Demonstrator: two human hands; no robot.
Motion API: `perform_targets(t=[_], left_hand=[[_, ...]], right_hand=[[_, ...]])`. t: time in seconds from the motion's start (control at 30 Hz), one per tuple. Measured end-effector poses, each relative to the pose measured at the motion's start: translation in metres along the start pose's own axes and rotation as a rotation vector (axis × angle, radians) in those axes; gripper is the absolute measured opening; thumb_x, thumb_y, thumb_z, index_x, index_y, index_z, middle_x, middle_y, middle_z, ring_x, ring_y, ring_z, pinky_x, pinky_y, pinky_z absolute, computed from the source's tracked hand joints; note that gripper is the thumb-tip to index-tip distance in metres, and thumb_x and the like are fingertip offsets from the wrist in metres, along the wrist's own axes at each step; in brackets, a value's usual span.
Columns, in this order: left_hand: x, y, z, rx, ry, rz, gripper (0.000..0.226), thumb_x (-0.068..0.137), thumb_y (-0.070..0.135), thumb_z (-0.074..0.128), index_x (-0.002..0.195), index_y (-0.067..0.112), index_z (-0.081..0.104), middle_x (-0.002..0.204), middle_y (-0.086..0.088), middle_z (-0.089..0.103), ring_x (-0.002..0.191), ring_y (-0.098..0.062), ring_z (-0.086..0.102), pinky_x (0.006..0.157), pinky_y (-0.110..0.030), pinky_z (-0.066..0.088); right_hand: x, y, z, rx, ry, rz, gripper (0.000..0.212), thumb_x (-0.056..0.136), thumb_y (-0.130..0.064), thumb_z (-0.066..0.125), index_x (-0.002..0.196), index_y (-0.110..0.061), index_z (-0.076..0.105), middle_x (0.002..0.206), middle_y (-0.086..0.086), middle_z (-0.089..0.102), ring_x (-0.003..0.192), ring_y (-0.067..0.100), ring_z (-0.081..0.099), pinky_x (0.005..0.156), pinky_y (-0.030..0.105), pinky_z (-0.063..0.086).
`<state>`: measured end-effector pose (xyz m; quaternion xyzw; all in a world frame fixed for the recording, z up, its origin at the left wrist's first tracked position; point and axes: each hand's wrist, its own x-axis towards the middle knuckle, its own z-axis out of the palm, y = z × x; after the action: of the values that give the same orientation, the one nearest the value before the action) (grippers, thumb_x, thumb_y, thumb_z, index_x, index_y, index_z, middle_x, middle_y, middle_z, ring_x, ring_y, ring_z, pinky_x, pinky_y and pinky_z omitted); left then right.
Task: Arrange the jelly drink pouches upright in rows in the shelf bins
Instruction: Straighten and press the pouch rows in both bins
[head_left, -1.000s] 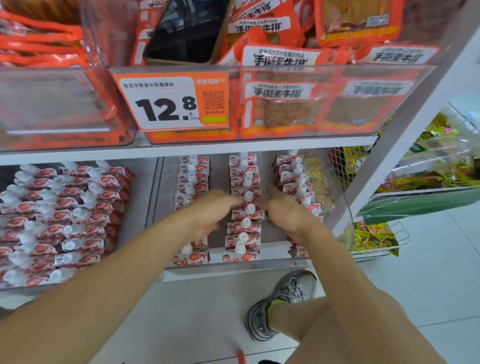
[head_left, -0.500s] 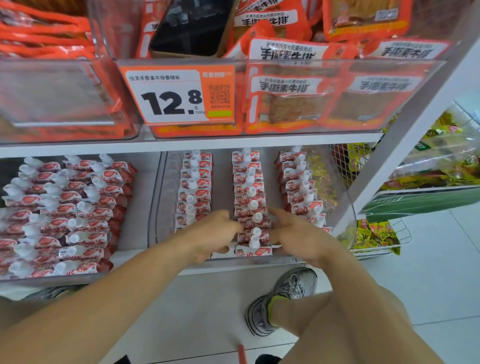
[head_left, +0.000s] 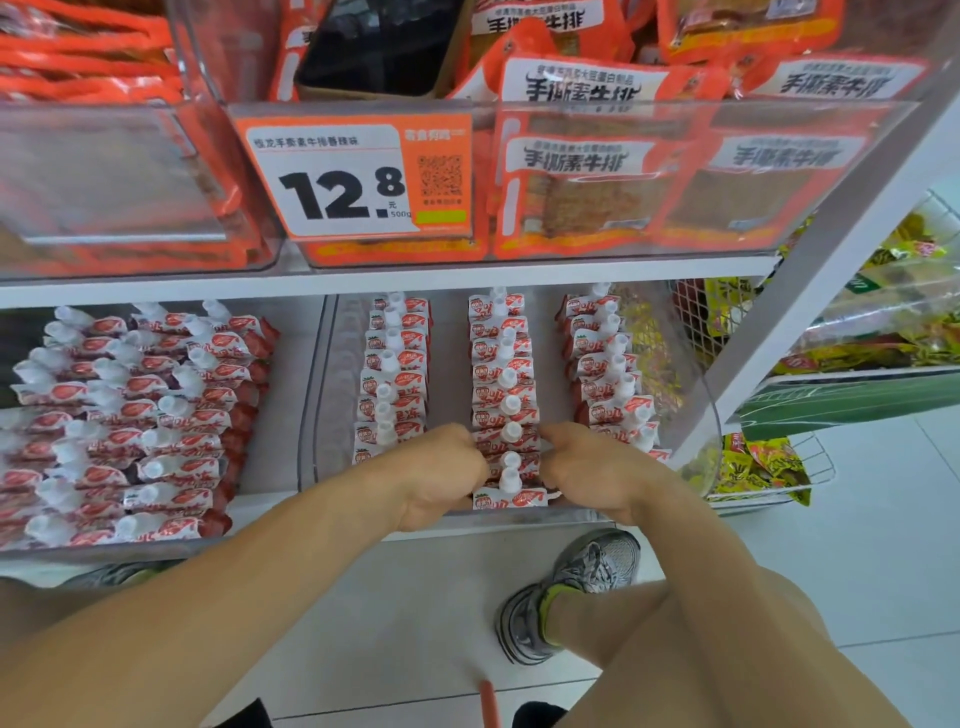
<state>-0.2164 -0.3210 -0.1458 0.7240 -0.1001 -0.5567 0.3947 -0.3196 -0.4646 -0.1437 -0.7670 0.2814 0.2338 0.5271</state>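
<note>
At centre frame, our left hand (head_left: 436, 470) and right hand (head_left: 587, 467) flank the middle row of pouches (head_left: 506, 415) in the clear bin (head_left: 317, 415), fingers curled against its front pouches. Squeezing unevenly could topple neighbours.

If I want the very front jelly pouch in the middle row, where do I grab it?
Probably pinch the front pouch by its white cap from above. It stands upright, packed against the pouch behind, and the cap sticks up free at the top.

arms bare, no sleeves | grey sneaker (head_left: 576, 592) | yellow-green sock (head_left: 551, 605)
</note>
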Motion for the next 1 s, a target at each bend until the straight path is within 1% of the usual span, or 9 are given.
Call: perform_targets(t=[0.07,0.13,0.23,0.3,0.37,0.43,0.53,0.73,1.0], left_hand=[[0.003,-0.003,-0.004,0.036,0.02,-0.027,0.042,0.055,0.0,0.05,0.095,-0.001,0.06,0.112,-0.014,0.063,0.109,-0.036,0.059,0.099,-0.049,0.048],[0.0,0.002,-0.005,-0.006,0.025,-0.041,0.036,0.062,0.003,0.055,0.098,0.008,0.056,0.103,-0.011,0.057,0.102,-0.033,0.059,0.097,-0.045,0.047],[0.002,0.027,-0.002,0.021,0.307,0.125,0.037,0.09,0.031,0.052,0.122,0.011,0.05,0.119,-0.003,0.053,0.115,-0.024,0.05,0.1,-0.037,0.039],[0.014,0.049,-0.002,-0.066,0.49,0.251,0.037,0.099,0.037,0.042,0.126,0.012,0.049,0.115,0.001,0.054,0.112,-0.021,0.049,0.092,-0.032,0.036],[0.038,0.066,-0.003,-0.194,0.585,0.279,0.044,0.1,0.041,0.038,0.136,0.015,0.044,0.129,-0.002,0.055,0.12,-0.025,0.049,0.098,-0.034,0.037],[0.056,0.07,-0.001,-0.226,0.556,0.293,0.052,0.102,0.045,0.033,0.148,0.021,0.033,0.143,0.002,0.045,0.128,-0.02,0.044,0.107,-0.033,0.032],[0.072,0.061,0.007,-0.187,0.509,0.315,0.052,0.102,0.046,0.028,0.15,0.026,0.027,0.137,-0.006,0.055,0.122,-0.025,0.053,0.094,-0.027,0.037],[0.089,0.06,0.01,-0.215,0.58,0.373,0.054,0.102,0.044,0.032,0.152,0.026,0.02,0.144,-0.009,0.049,0.128,-0.028,0.049,0.108,-0.041,0.039],[0.103,0.056,0.002,-0.249,0.534,0.376,0.049,0.104,0.04,0.029,0.15,0.026,0.029,0.137,-0.006,0.055,0.123,-0.025,0.053,0.094,-0.025,0.039]], right_hand=[[-0.005,-0.005,-0.002,-0.011,-0.011,0.026,0.044,0.068,-0.011,0.046,0.105,-0.017,0.068,0.098,0.004,0.073,0.096,0.024,0.068,0.092,0.047,0.055],[-0.014,-0.015,-0.006,0.022,-0.005,0.072,0.033,0.079,-0.006,0.049,0.11,-0.01,0.062,0.096,0.004,0.067,0.092,0.021,0.062,0.091,0.042,0.053],[-0.02,-0.039,-0.011,0.114,0.216,-0.056,0.007,0.101,-0.021,0.045,0.107,-0.022,0.047,0.099,-0.001,0.058,0.098,0.014,0.06,0.093,0.039,0.053],[-0.005,-0.055,-0.013,0.159,0.4,-0.165,0.032,0.103,-0.036,0.04,0.13,-0.019,0.045,0.125,0.005,0.06,0.116,0.021,0.059,0.099,0.035,0.046],[0.024,-0.064,-0.016,0.212,0.456,-0.183,0.058,0.104,-0.041,0.037,0.154,-0.018,0.02,0.149,0.007,0.044,0.134,0.024,0.045,0.103,0.028,0.037],[0.051,-0.066,-0.019,0.32,0.446,-0.194,0.06,0.105,-0.041,0.034,0.157,-0.022,0.01,0.153,0.004,0.038,0.138,0.022,0.04,0.104,0.024,0.035],[0.072,-0.063,-0.022,0.414,0.416,-0.216,0.057,0.106,-0.043,0.029,0.157,-0.026,0.013,0.158,0.003,0.031,0.143,0.021,0.032,0.111,0.025,0.025],[0.084,-0.053,-0.031,0.477,0.404,-0.232,0.051,0.106,-0.04,0.032,0.154,-0.027,0.023,0.155,0.001,0.036,0.143,0.02,0.034,0.112,0.025,0.027],[0.097,-0.046,-0.025,0.483,0.381,-0.215,0.054,0.105,-0.046,0.027,0.156,-0.033,0.013,0.15,0.008,0.045,0.135,0.025,0.046,0.116,0.039,0.034]])
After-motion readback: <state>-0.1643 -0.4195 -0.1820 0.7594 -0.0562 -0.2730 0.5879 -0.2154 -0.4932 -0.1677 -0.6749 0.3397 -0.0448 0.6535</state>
